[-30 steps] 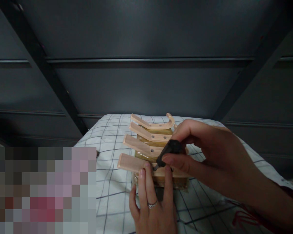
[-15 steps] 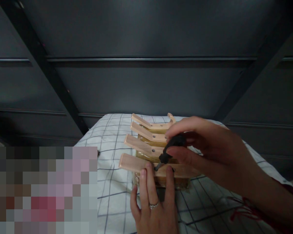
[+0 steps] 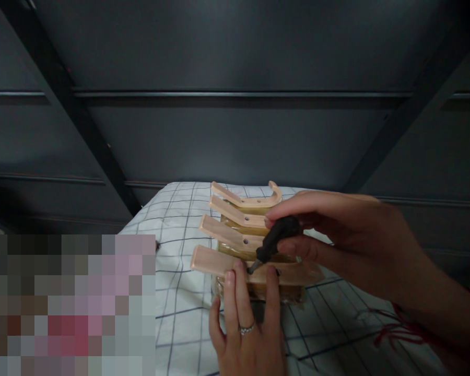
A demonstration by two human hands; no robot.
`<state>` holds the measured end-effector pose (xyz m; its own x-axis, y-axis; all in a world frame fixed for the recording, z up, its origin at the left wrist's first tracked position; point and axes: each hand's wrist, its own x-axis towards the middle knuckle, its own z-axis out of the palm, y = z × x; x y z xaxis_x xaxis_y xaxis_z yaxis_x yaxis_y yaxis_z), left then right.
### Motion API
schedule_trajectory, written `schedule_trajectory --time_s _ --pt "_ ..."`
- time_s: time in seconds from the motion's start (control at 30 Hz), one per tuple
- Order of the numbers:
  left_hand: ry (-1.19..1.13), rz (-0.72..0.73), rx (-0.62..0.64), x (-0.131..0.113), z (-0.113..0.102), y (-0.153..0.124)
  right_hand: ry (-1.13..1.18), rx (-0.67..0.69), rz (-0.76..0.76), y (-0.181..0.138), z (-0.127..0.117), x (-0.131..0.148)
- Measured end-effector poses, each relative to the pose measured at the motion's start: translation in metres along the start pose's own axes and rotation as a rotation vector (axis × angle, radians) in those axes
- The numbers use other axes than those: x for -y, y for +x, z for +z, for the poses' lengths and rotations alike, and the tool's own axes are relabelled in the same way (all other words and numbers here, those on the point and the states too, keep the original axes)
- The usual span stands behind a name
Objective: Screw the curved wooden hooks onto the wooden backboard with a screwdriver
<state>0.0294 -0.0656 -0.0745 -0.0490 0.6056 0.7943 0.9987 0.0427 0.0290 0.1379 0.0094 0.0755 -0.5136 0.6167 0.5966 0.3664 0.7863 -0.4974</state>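
A wooden rack with several pale curved hooks (image 3: 235, 237) lies on a white checked cushion (image 3: 180, 303). My left hand (image 3: 246, 329), ring on one finger, lies flat with its fingertips pressed against the nearest hook (image 3: 215, 262), steadying it. My right hand (image 3: 337, 235) is closed around a small black screwdriver (image 3: 272, 244). The screwdriver's tip rests on the nearest hook between my left fingertips. The hooks behind each show a small screw hole.
A dark panelled wall with diagonal beams (image 3: 82, 136) fills the background. A blurred patch (image 3: 74, 305) covers the lower left. Red thread or cord (image 3: 395, 326) lies on the cushion under my right forearm.
My right hand has turned on the screwdriver, its wrist dropping lower and to the right. The screwdriver tip stays at the same spot. My left hand has hardly moved.
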Motion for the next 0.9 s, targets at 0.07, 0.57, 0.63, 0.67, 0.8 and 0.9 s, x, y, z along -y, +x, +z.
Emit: schedule_trajectory --time_s 0.07,0.57,0.63,0.67,0.8,0.9 --pt "-0.002 -0.001 -0.008 0.0 0.0 0.0 -0.015 -0.035 0.024 0.0 0.002 -0.001" --pt "-0.009 -0.012 -0.009 -0.001 0.001 0.001 -0.236 0.047 -0.2 -0.001 -0.003 -0.003" --pt "-0.001 -0.005 -0.008 0.0 0.0 0.001 -0.234 0.076 -0.227 -0.002 -0.004 -0.003" --pt "0.004 -0.002 -0.009 0.0 0.0 0.001 -0.225 0.081 -0.22 -0.003 -0.004 -0.003" --pt "0.0 0.012 -0.017 0.001 0.0 0.002 -0.136 0.038 -0.131 -0.002 0.001 0.003" --pt "-0.003 0.019 -0.015 0.001 -0.001 0.002 -0.112 -0.033 -0.089 -0.001 0.006 0.008"
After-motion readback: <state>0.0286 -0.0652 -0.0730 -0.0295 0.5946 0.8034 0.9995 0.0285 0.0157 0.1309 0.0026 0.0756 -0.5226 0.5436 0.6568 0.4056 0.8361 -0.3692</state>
